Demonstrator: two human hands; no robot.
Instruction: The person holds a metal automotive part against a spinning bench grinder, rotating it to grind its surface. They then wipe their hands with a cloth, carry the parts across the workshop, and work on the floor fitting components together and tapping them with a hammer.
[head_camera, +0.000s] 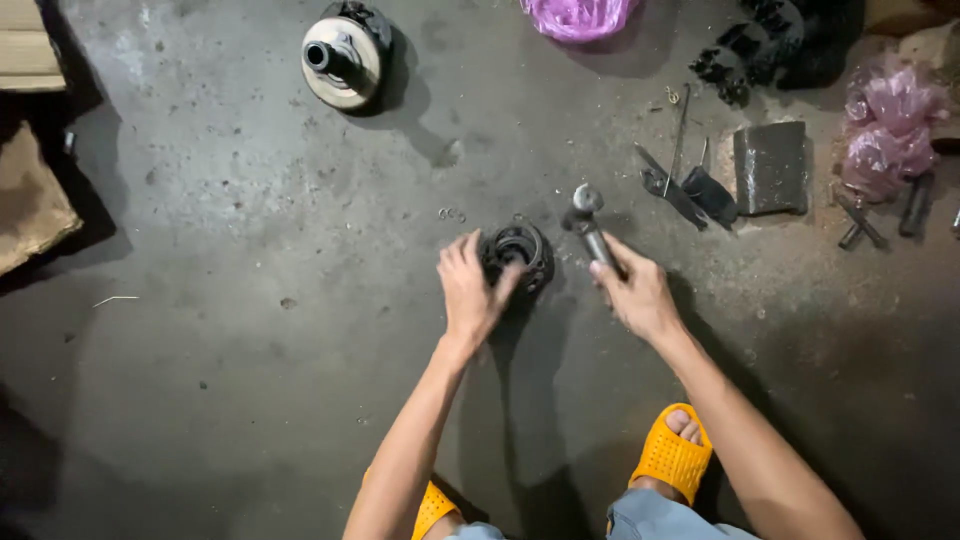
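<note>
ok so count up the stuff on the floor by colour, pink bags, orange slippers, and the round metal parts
pink plastic bags: 2, one at the top edge, one at the right
orange slippers: 2, left foot, right foot
round metal parts: 2, the ring-shaped part under the left hand, and the disc hub at the top
total: 6

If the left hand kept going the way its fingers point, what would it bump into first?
Probably the round dark metal part. The left hand already touches its near edge, fingers pointing up-right over it. Height above it is unclear.
</note>
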